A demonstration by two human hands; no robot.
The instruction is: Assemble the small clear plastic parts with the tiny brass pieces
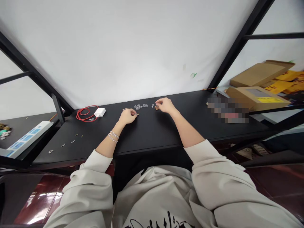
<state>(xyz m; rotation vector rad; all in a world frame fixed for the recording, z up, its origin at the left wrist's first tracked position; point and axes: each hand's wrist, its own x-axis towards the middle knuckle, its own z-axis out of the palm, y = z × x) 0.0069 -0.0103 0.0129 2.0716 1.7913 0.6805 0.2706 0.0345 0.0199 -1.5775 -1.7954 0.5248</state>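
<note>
My left hand [128, 116] is over the black table [147, 133], its thumb and fingers pinched on a small metallic piece [137, 114]. Farther right, my right hand [164, 105] has its fingertips closed together at a little group of brown pieces [157, 108]; whether something is between them is too small to tell. Between the two hands, nearer the wall, lie several clear plastic pieces [140, 106]. One more clear piece [152, 106] sits beside the brown ones.
A white charger [100, 112] with a coiled red cable [82, 114] lies at the table's left back. Small metallic bits [72, 141] are scattered at the left front. On the right are a blurred item [226, 110] and cardboard boxes [258, 98]. Black frame posts stand at both sides.
</note>
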